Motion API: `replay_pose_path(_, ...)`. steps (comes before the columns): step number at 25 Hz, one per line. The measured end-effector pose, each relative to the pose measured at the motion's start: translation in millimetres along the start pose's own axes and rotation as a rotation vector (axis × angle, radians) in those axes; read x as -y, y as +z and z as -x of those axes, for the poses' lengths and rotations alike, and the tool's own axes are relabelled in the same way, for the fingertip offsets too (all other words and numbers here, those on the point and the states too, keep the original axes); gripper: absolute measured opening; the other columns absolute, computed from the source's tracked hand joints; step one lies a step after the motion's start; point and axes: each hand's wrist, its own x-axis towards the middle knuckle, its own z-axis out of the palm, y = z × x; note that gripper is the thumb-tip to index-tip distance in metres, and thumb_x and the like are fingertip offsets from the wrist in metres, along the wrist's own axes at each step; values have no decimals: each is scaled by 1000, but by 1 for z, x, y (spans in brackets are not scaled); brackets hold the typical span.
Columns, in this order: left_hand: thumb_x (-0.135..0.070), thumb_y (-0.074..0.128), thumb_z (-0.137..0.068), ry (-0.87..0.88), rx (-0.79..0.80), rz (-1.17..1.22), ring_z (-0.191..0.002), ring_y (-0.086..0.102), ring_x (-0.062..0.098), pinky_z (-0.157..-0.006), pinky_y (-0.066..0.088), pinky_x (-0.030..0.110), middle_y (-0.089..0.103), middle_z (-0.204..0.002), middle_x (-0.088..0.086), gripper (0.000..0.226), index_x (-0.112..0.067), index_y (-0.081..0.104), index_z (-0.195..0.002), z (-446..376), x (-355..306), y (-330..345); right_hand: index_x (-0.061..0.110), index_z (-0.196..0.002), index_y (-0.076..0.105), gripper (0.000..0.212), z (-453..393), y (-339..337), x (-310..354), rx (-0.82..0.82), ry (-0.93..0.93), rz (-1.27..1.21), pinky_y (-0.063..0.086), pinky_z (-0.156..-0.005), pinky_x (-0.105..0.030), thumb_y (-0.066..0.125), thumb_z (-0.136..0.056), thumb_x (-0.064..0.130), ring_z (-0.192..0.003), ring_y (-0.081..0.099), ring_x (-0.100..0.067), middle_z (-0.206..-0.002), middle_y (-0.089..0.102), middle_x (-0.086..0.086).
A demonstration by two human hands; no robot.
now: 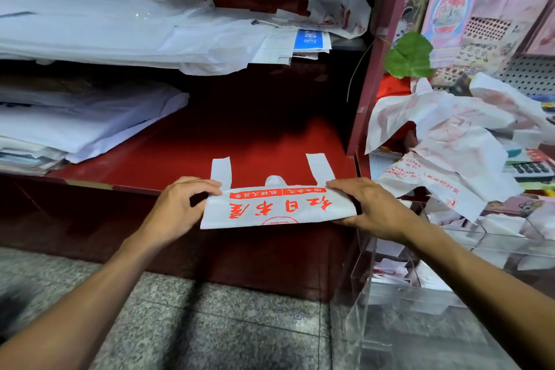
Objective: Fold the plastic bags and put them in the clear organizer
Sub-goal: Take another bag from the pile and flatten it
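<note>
A white plastic bag [277,207] with red print lies folded across the front edge of a red shelf [186,156], its two handles pointing away from me. My left hand [177,204] pinches the bag's left edge. On the opposite side, my right hand [365,204] pinches the right edge. A heap of unfolded white bags [444,135] with red print sits to the right. Below that heap stands the clear organizer [390,279], with folded bags in its compartments.
Stacks of white paper and plastic [90,30] fill the upper shelf, and another stack [75,120] lies on the left of the red shelf. A dark red upright post [375,69] divides the shelf from the right side. A calculator [531,170] sits far right. Grey speckled floor below.
</note>
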Motion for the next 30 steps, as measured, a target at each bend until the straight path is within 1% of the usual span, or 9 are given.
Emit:
replay_pose_path(4, -3, 73, -84, -59, -16, 82, -108, 57, -5, -92, 37, 4, 70, -107, -13, 28, -29, 75, -95, 1, -2, 0, 20, -135, 59, 57, -3, 1, -4, -46, -20, -48, 33, -104, -23, 79, -81, 26, -126, 50, -17, -135, 59, 5)
replay_pose_path(9, 7, 74, -78, -141, -33, 208, -98, 63, -9, -89, 45, 9, 72, -92, -22, 47, -38, 72, -92, -2, -7, -1, 21, -104, 76, 18, -12, -4, -1, -166, 93, -315, 46, -78, -23, 70, -89, 13, -89, 64, 0, -99, 71, 15)
replay_pose_path(12, 11, 74, -75, -184, -74, 289, -88, 65, -10, -83, 45, 7, 72, -85, -27, 46, -34, 74, -85, -5, -12, -1, 22, -91, 76, 16, -20, -2, 5, -191, 218, -416, 39, -61, -12, 67, -90, 9, -66, 58, 8, -71, 67, 21)
replay_pose_path(14, 7, 72, -80, -242, -89, 342, -84, 65, -7, -80, 46, 10, 74, -86, -18, 39, -32, 74, -83, -8, -14, 0, 27, -87, 73, 15, -24, -2, 5, -216, 315, -499, 39, -56, -17, 65, -92, 15, -56, 53, 4, -62, 63, 17)
replay_pose_path(16, -2, 70, -86, -295, -90, 407, -77, 63, -4, -80, 45, 18, 74, -81, -5, 25, -26, 73, -84, -10, -21, 3, 29, -85, 70, 14, -27, -2, 7, -235, 375, -546, 40, -58, -24, 63, -93, 20, -57, 52, 0, -62, 62, 15)
replay_pose_path(18, -6, 70, -87, -337, -101, 424, -69, 59, -2, -79, 42, 22, 69, -71, 10, 20, -25, 68, -89, -11, -27, 6, 24, -99, 69, 11, -31, 0, 8, -260, 404, -534, 46, -66, -29, 63, -92, 19, -69, 58, -11, -73, 65, 7)
replay_pose_path(21, -9, 69, -85, -396, -157, 395, -66, 54, 8, -70, 42, 24, 66, -74, 21, 26, -29, 61, -101, -14, -32, 8, 19, -109, 60, 19, -37, 3, 11, -283, 465, -478, 39, -57, -28, 64, -91, 20, -61, 52, -14, -71, 61, -3)
replay_pose_path(27, -14, 76, -82, -430, -103, 493, -87, 65, 10, -83, 44, 31, 73, -85, 10, 32, -38, 65, -101, -16, -34, 9, 26, -114, 46, 26, -41, 5, 13, -298, 495, -600, 38, -57, -26, 63, -95, 22, -54, 48, -10, -62, 53, 1)
replay_pose_path(30, -5, 79, -77, -386, 36, 395, -107, 60, 1, -93, 40, 21, 71, -106, -10, 37, -35, 74, -99, -14, -29, 2, 22, -100, 57, 11, -43, 6, 14, -379, 451, -616, 43, -63, -28, 65, -93, 18, -62, 51, -13, -68, 57, -3)
